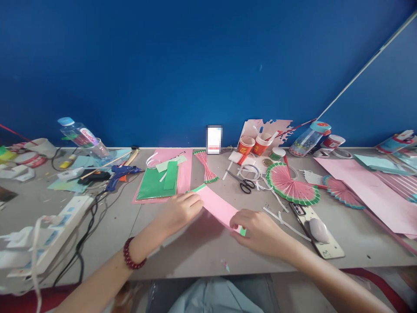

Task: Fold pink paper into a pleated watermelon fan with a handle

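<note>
A pink paper strip (220, 205) with green ends is stretched between my two hands above the desk. My left hand (186, 209) pinches its upper left end, the thumb out of sight. On the lower right end, my right hand (254, 227) has its fingers closed, with a green corner showing beneath them. Beyond the strip lies a pleated pink and green paper piece (206, 167), narrow in the middle. Black-handled scissors (246, 185) rest to its right. A green sheet pack (154, 184) on pink paper lies past my left hand.
A blue glue gun (122, 171), a power strip (61, 230) and cables occupy the left. To the right are a pleated watermelon fan (291, 184), paper cups (246, 144), a phone (317, 230) and pink sheets (358, 191). A blue wall (195, 74) stands behind.
</note>
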The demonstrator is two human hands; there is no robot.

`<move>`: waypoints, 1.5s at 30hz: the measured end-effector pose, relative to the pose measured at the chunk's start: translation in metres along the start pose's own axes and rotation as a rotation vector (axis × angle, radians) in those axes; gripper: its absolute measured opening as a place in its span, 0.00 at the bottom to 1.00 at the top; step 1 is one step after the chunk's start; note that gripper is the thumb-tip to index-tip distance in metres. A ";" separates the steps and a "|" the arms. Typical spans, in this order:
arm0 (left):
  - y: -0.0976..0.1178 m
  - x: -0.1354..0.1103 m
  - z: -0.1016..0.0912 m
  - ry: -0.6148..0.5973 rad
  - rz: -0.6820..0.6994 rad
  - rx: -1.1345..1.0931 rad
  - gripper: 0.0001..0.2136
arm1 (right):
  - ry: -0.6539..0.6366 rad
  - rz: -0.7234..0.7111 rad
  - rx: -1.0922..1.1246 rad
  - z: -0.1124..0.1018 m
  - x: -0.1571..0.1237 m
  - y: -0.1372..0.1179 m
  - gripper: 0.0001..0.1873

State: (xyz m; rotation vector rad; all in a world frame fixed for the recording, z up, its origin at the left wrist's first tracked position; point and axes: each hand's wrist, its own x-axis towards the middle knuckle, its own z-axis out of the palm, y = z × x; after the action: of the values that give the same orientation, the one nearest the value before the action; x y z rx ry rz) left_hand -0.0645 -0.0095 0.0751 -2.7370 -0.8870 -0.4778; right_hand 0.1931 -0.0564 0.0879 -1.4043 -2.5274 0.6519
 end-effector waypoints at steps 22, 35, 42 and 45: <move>-0.023 -0.002 0.032 0.263 -0.259 0.131 0.09 | 0.565 -0.158 0.150 0.009 0.059 0.074 0.12; -0.044 -0.035 0.058 0.148 -0.360 -0.569 0.09 | 0.459 0.149 0.579 0.050 0.055 0.117 0.10; -0.035 -0.034 0.055 0.064 -0.327 -0.567 0.10 | 0.436 0.239 0.766 0.052 0.053 0.116 0.15; -0.032 -0.033 0.051 0.027 -0.333 -0.538 0.15 | 0.441 0.257 0.805 0.052 0.053 0.116 0.16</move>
State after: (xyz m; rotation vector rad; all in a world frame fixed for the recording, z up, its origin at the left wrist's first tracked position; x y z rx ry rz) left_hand -0.0971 0.0140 0.0194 -3.0381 -1.3900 -0.9325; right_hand 0.2348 0.0267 -0.0142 -1.3479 -1.4890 1.0922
